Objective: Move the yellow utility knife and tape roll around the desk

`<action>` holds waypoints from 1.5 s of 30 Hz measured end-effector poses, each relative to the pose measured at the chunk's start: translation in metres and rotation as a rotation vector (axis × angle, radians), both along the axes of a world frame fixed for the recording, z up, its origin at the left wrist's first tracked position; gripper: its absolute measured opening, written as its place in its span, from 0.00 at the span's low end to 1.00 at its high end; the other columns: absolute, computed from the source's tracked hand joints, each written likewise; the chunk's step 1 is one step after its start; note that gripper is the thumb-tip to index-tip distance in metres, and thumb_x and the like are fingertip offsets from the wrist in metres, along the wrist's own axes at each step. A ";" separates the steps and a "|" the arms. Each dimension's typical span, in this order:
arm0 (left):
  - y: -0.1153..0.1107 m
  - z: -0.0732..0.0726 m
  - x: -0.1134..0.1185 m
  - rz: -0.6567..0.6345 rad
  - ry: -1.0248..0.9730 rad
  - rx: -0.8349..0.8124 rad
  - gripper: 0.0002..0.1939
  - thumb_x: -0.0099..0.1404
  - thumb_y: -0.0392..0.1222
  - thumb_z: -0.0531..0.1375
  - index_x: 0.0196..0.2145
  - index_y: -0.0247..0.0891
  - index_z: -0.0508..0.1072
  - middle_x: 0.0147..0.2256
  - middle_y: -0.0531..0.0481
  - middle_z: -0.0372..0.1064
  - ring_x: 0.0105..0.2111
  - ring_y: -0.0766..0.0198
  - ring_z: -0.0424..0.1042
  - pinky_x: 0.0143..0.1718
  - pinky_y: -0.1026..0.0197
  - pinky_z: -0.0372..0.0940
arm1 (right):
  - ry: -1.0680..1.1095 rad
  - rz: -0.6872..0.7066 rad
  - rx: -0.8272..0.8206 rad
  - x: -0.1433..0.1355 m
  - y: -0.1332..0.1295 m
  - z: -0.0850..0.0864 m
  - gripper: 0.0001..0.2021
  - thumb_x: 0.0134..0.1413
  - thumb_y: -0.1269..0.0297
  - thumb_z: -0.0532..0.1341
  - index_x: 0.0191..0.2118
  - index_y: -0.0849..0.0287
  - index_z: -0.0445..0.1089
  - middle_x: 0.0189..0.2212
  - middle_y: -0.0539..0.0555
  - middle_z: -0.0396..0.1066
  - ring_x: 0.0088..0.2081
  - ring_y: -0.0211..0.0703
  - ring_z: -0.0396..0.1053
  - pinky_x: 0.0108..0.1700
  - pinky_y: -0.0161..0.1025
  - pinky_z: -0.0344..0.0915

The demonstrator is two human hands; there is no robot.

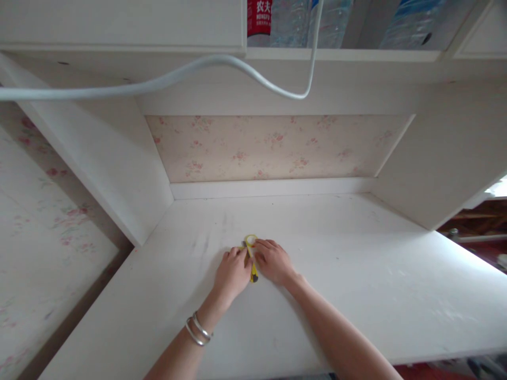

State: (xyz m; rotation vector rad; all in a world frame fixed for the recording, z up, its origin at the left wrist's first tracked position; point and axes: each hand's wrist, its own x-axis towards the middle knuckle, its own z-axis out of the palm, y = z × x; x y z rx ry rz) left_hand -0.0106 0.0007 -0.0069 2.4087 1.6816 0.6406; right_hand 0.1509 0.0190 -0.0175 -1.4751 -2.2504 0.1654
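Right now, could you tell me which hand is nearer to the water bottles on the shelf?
Right, slightly. The right hand lies almost straight below the water bottles; the left hand sits further left and lower.

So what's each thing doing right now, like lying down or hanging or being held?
Yellow tool: lying on the desk, both hands on it.
Left hand: resting on the tool.
Right hand: fingers on the tool.
Bangles: on the left wrist.
Cable: hanging slack overhead.
Bottles: up on the shelf.

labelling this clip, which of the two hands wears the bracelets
The left hand: two silver bangles circle its wrist. The right hand, across the yellow tool from it, has a bare wrist.
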 end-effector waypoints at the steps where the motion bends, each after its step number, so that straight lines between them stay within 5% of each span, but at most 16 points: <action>1: 0.001 0.000 -0.004 -0.013 -0.017 -0.013 0.13 0.64 0.44 0.50 0.44 0.43 0.68 0.39 0.44 0.67 0.39 0.57 0.67 0.42 0.57 0.61 | -0.001 -0.004 0.001 0.002 -0.002 0.001 0.14 0.56 0.68 0.50 0.47 0.52 0.65 0.48 0.51 0.66 0.49 0.42 0.61 0.50 0.39 0.56; 7: 0.004 0.001 -0.028 0.006 -0.031 -0.089 0.15 0.61 0.43 0.55 0.47 0.45 0.65 0.48 0.47 0.61 0.41 0.61 0.68 0.43 0.61 0.61 | 0.003 -0.024 -0.041 0.029 -0.020 0.003 0.09 0.58 0.65 0.51 0.41 0.55 0.66 0.41 0.53 0.68 0.42 0.41 0.65 0.44 0.36 0.59; 15: 0.015 0.000 -0.024 0.053 -0.144 -0.104 0.19 0.59 0.42 0.57 0.49 0.44 0.63 0.48 0.49 0.64 0.44 0.61 0.67 0.44 0.62 0.62 | 0.133 -0.079 -0.108 0.054 -0.044 0.000 0.10 0.55 0.65 0.55 0.43 0.52 0.64 0.43 0.52 0.65 0.39 0.40 0.68 0.42 0.35 0.61; 22: 0.010 0.019 0.025 -0.117 -0.248 0.004 0.24 0.56 0.40 0.60 0.51 0.40 0.61 0.46 0.47 0.66 0.46 0.59 0.65 0.49 0.58 0.59 | 0.258 -0.080 -0.077 0.053 -0.041 0.005 0.22 0.49 0.66 0.59 0.52 0.51 0.58 0.49 0.55 0.61 0.42 0.43 0.67 0.45 0.39 0.63; 28: 0.008 0.012 0.062 -0.179 -0.179 -0.132 0.28 0.51 0.41 0.64 0.51 0.41 0.62 0.43 0.47 0.69 0.45 0.55 0.67 0.47 0.56 0.61 | 0.312 -0.033 -0.069 0.055 -0.042 0.000 0.33 0.45 0.70 0.59 0.59 0.53 0.51 0.54 0.57 0.57 0.47 0.45 0.65 0.47 0.40 0.63; 34: -0.001 0.021 0.035 -0.211 -0.299 0.018 0.18 0.60 0.45 0.56 0.49 0.41 0.64 0.48 0.47 0.65 0.49 0.61 0.64 0.52 0.59 0.57 | 0.213 -0.056 -0.052 0.053 -0.038 -0.003 0.22 0.51 0.62 0.57 0.54 0.53 0.60 0.53 0.55 0.62 0.51 0.47 0.62 0.51 0.43 0.59; 39: -0.001 0.009 0.003 -0.039 -0.224 -0.045 0.14 0.62 0.43 0.53 0.45 0.40 0.65 0.42 0.49 0.68 0.41 0.63 0.69 0.43 0.62 0.63 | 0.196 -0.120 -0.081 0.049 -0.034 -0.001 0.20 0.51 0.61 0.57 0.51 0.52 0.62 0.46 0.53 0.68 0.46 0.45 0.66 0.48 0.40 0.61; 45: -0.001 0.005 0.000 0.063 -0.088 -0.096 0.14 0.63 0.47 0.52 0.45 0.42 0.65 0.40 0.49 0.69 0.37 0.62 0.70 0.36 0.63 0.62 | 0.191 -0.129 -0.048 0.047 -0.035 -0.002 0.21 0.50 0.63 0.58 0.52 0.54 0.62 0.48 0.55 0.67 0.48 0.45 0.64 0.50 0.40 0.59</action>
